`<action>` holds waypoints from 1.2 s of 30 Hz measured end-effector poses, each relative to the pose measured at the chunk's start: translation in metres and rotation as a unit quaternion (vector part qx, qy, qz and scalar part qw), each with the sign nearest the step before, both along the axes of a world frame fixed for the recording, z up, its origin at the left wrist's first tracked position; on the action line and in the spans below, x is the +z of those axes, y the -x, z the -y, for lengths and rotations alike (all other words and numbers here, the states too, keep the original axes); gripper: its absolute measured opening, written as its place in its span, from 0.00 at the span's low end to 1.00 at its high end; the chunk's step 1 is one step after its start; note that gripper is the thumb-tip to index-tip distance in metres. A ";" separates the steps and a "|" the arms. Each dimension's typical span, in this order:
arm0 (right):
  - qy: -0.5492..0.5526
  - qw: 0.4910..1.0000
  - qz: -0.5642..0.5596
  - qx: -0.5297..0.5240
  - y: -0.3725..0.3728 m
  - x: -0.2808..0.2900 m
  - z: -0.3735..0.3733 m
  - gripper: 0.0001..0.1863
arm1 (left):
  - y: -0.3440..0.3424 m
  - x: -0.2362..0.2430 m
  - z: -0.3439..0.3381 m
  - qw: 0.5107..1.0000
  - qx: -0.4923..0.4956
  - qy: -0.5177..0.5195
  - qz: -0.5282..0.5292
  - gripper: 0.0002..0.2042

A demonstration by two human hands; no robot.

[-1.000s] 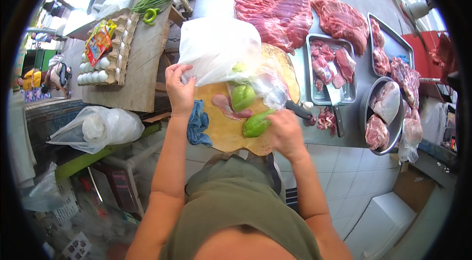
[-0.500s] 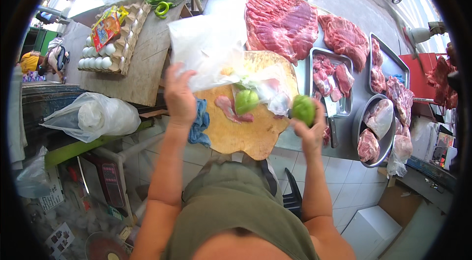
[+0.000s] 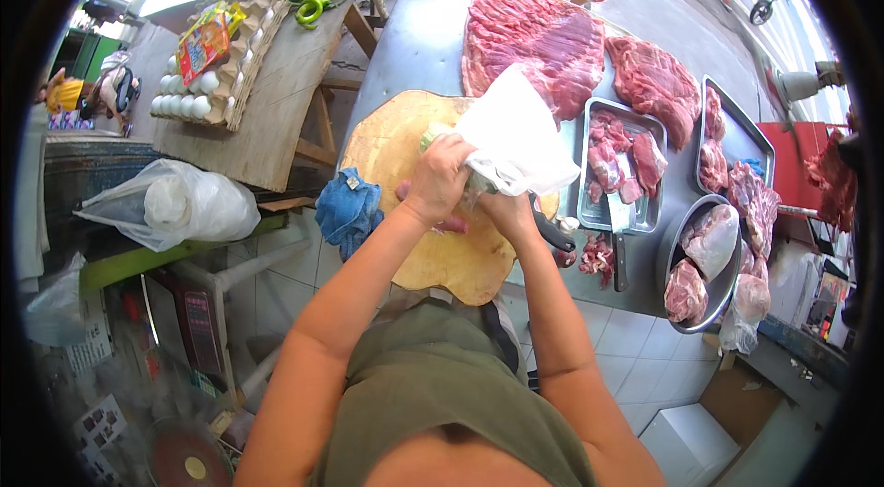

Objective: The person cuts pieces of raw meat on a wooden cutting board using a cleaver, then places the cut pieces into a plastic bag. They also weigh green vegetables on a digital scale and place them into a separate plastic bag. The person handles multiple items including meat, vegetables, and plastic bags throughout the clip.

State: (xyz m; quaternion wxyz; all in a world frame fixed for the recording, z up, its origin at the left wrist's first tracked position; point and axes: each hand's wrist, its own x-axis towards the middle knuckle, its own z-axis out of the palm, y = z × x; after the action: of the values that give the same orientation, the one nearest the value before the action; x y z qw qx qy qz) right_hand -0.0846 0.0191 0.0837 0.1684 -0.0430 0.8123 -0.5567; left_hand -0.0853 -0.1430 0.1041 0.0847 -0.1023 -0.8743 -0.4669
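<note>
Over the round wooden chopping board [image 3: 387, 133], my left hand [image 3: 442, 176] is closed on the gathered edge of a white plastic bag [image 3: 520, 133]. My right hand [image 3: 505, 211] grips the same bag from just to the right; its fingertips are mostly hidden under the plastic. A pale green piece of vegetable [image 3: 429, 139] shows beside my left fingers. Beneath my hands a strip of pink meat [image 3: 453, 225] lies on the board, partly covered. To the right of my right hand, a black knife handle [image 3: 554, 235] juts out at the board's edge.
A blue cloth [image 3: 350, 211] lies at the board's left edge. Large meat slabs [image 3: 534, 40] cover the metal table behind. On the right stand a tray of cut meat [image 3: 599, 128] with a cleaver [image 3: 620, 248] across its rim, and a meat bowl [image 3: 668, 252]. Eggs [image 3: 184, 107] sit far left.
The bag has moved right and nearer, into both hands. My hands have come together from either side. The green chayotes seen on the board and in my right hand are now largely hidden.
</note>
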 end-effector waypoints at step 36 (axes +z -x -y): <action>0.229 0.804 -0.103 0.539 -0.360 0.088 0.572 0.14 | -0.479 0.143 0.462 0.799 0.480 -0.356 -0.069 0.12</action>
State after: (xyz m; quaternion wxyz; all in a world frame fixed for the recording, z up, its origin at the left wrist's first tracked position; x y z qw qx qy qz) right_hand 0.2751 -0.5527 0.1718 0.3421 -0.5683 0.5198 -0.5383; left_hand 0.3936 -0.6054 0.2472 0.3881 0.3362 -0.5755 -0.6365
